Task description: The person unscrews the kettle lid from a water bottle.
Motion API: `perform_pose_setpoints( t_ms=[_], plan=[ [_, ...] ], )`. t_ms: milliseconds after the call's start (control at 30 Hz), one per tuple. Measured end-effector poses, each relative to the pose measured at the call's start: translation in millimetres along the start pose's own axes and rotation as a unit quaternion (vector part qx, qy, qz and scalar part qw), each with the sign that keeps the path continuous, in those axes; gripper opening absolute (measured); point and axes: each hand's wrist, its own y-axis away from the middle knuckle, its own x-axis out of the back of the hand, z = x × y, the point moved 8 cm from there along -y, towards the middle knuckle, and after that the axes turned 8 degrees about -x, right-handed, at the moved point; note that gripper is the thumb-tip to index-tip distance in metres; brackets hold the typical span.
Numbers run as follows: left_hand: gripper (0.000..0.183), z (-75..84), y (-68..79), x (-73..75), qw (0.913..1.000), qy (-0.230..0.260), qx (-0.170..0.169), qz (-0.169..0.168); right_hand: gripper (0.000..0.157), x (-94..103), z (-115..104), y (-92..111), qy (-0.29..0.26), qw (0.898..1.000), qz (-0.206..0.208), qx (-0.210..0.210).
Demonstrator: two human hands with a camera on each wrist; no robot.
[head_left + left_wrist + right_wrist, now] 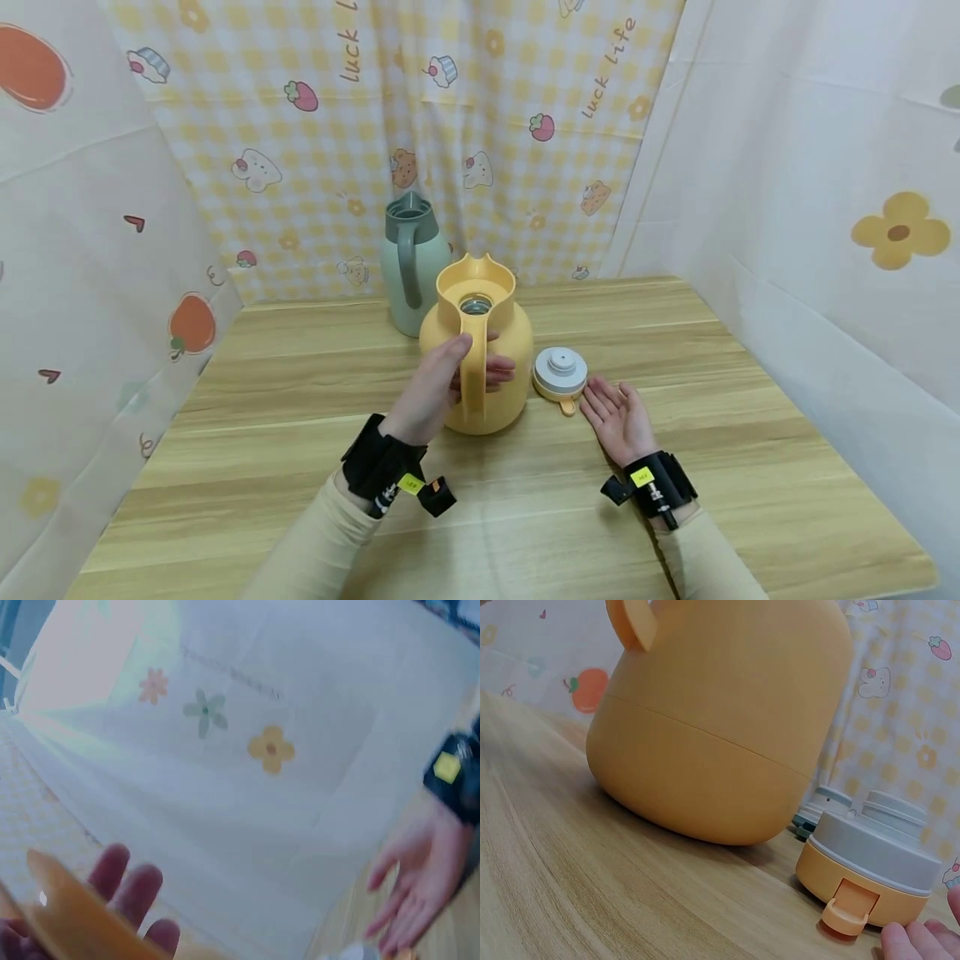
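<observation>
A yellow vacuum jug (504, 410) stands upright with its mouth uncovered and its handle (473, 379) toward me. My left hand (429, 392) is at that handle, thumb against its side and the other fingers passing through the loop, spread and fairly straight in the left wrist view. To the jug's right lies its lid (561, 372), grey stopper upward and a small yellow tab (847, 911) on its rim. Beside this lid, my right hand (624, 427) rests palm up with relaxed fingers, the fingertips (922, 941) right by the lid's edge.
A pale green vacuum jug (420, 275) with a darker green handle stands behind and left of the yellow one. Behind the yellow jug, the right wrist view shows another stopper (831, 801), white and green. Printed curtains (480, 100) enclose the wooden table (262, 400) at the back and sides.
</observation>
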Motion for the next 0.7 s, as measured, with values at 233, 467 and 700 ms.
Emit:
perform_pose_setpoints(
  t_ms=[233, 467, 700],
  plan=[
    [0.038, 5.8, -3.6, -6.0, 0.9987, -0.014, -0.013, 0.047, 0.055, -1.2, 1, -2, 0.010, 1.000, -0.004, 0.002],
    [0.030, 6.0, 3.5, 8.8, 0.9917, -0.006, -0.042, 0.121, 0.057, -0.5, 2, -3, 0.022, 1.000, -0.014, 0.006],
    [0.039, 9.6, 13.8, 17.9, 0.9915, -0.017, -0.036, 0.124, 0.055, 2.1, -2, 1, 0.020, 1.000, -0.012, 0.011]
  ],
)
